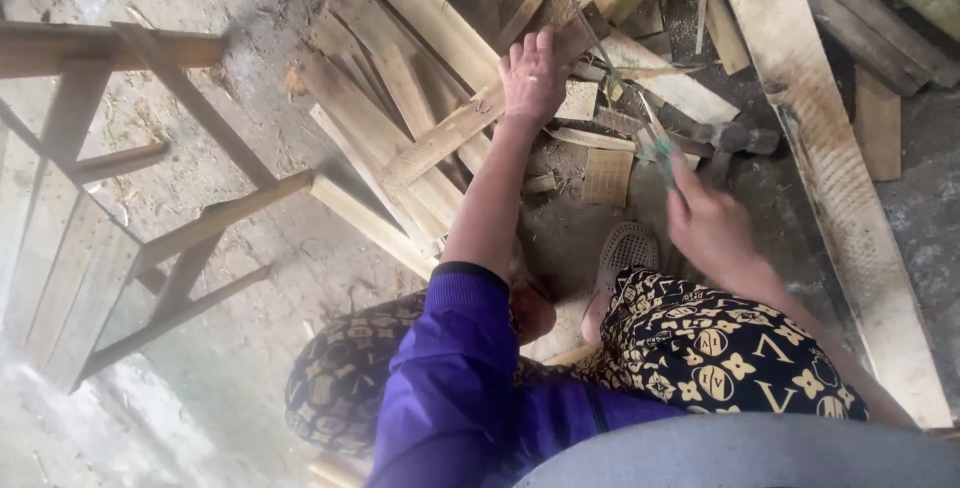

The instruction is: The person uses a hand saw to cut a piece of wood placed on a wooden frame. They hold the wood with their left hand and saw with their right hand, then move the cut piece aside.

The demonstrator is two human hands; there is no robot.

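Note:
My left hand [532, 76] lies palm down on a long wooden slat [455, 130] that runs diagonally across a heap of boards. My right hand [705, 223] is closed around the handle of a green-tinted tool [655, 143], blurred by motion, which points up towards the slat pile. A hammer [735, 136] with a dark head lies on the ground just right of the tool. My knees in patterned trousers [715, 348] and a sandalled foot [622, 253] are below the hands.
A wooden frame of slats, like a stool or bench [150, 238], lies tipped on the dusty concrete floor at left. A wide pale plank [845, 188] runs down the right side. Small offcuts [607, 176] and sawdust litter the ground between.

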